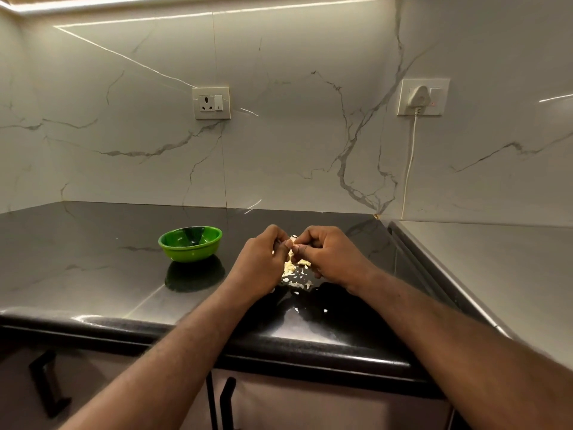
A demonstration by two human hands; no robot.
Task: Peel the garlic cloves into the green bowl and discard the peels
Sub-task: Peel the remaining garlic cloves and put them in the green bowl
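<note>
My left hand (pixel 262 262) and my right hand (pixel 330 254) meet above the black countertop (pixel 93 243), fingers curled, pinching a small pale garlic clove (pixel 293 240) between their fingertips. Most of the clove is hidden by the fingers. Below the hands lies a scatter of pale garlic peels (pixel 296 274) on the counter. The green bowl (pixel 190 243) stands to the left of my left hand, about a hand's width away; its inside looks dark and I cannot tell what it holds.
A marble-patterned wall rises behind the counter with a socket (pixel 211 103) and a plugged-in white cable (pixel 410 156). A steel surface (pixel 496 268) adjoins the counter on the right. Cabinet handles (pixel 228 401) sit below the front edge.
</note>
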